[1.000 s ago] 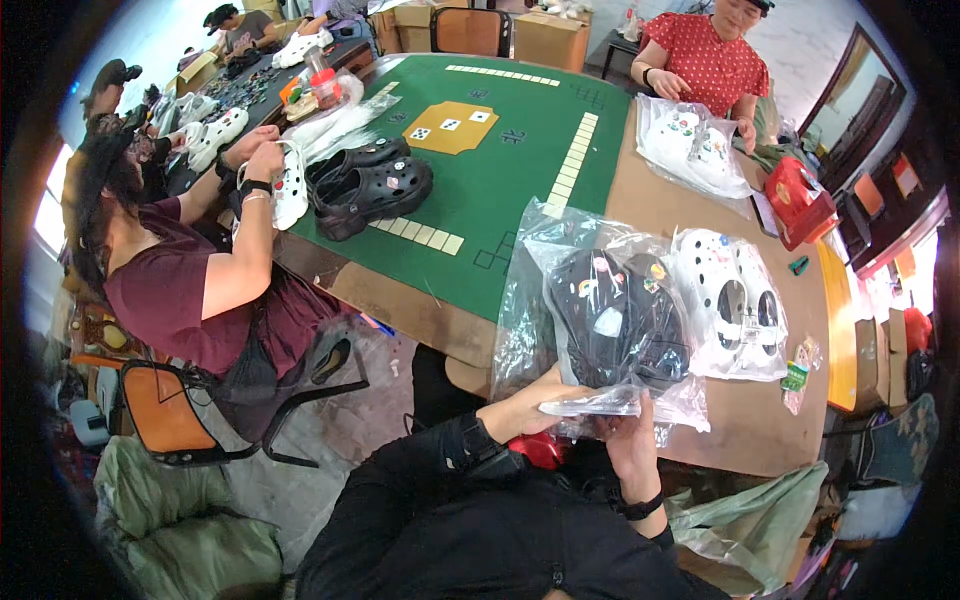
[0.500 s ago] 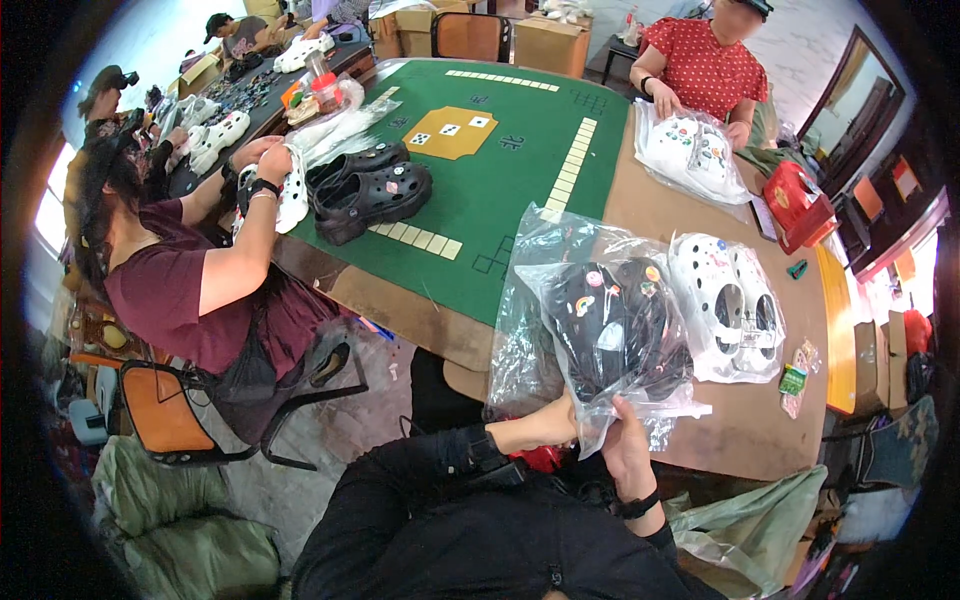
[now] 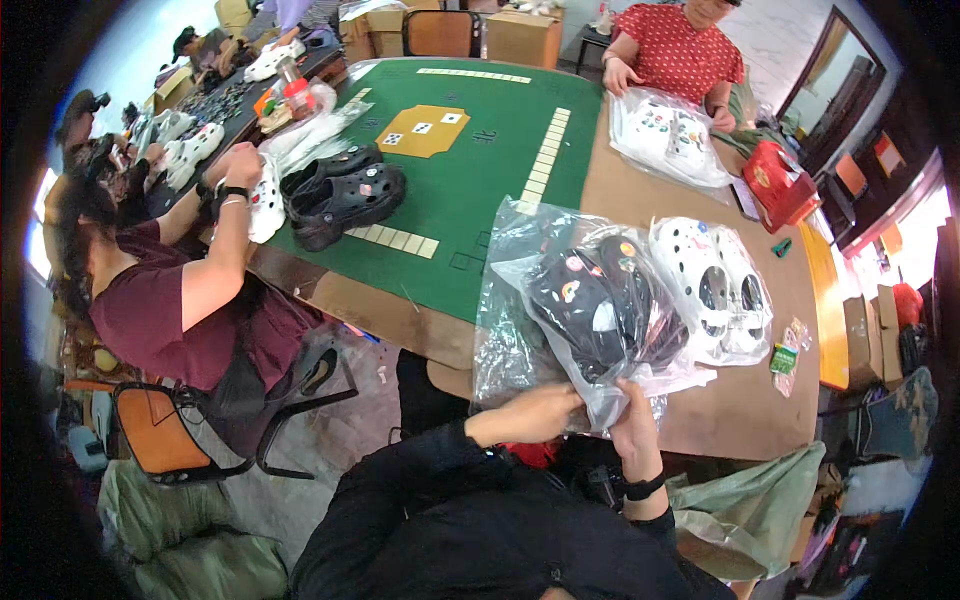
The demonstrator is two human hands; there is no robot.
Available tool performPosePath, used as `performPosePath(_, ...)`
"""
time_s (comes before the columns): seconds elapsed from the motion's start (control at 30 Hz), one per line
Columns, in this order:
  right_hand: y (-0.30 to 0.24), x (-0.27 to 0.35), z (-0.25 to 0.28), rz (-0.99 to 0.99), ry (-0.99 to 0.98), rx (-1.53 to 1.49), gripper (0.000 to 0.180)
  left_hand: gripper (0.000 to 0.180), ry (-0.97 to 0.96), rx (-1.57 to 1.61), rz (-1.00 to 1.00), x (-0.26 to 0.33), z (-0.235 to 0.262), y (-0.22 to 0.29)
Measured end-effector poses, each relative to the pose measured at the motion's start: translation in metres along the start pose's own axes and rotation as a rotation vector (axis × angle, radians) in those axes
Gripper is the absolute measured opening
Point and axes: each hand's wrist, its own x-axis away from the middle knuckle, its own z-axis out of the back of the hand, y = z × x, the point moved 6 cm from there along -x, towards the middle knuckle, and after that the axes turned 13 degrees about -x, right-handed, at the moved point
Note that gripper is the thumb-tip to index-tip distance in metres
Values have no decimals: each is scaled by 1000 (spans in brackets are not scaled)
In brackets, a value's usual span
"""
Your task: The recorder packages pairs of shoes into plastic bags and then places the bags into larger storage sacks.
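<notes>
A pair of black clogs with colourful charms lies inside a clear plastic bag at the table's near edge. My left hand pinches the bag's near end from the left, its fingertips partly hidden by the plastic. On the other side of that gathered end, my right hand grips the bag, thumb uppermost. Touching the bag's right side is a second bag with white clogs in it. Several flat clear bags lie under the black pair on the left.
Unbagged black clogs stand on the green mat. At left, a person in maroon handles a white clog. Across the table, a person in red touches bagged white clogs. A red bag and small green packet sit at right.
The view has shifted a little, so the table appears slightly to the left. My left hand shows more fully beside the bag's end. Both hands remain on the bag.
</notes>
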Motion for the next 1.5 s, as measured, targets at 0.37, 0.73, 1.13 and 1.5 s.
performPosePath(0.37, 24, -8, -13, -78, -35, -218, 38, 60, 167, -705, 311, 22, -18, -65)
performPosePath(0.73, 28, -13, -34, 76, 2, -73, 42, 55, 116, -737, 224, 19, -16, -63)
performPosePath(1.13, -12, 29, -8, -39, -206, -291, 4, 30, 189, -1032, 51, 22, -20, -81)
performPosePath(1.5, -118, 135, 43, 520, -61, -461, 16, 24, -337, -300, -388, -63, -46, 107)
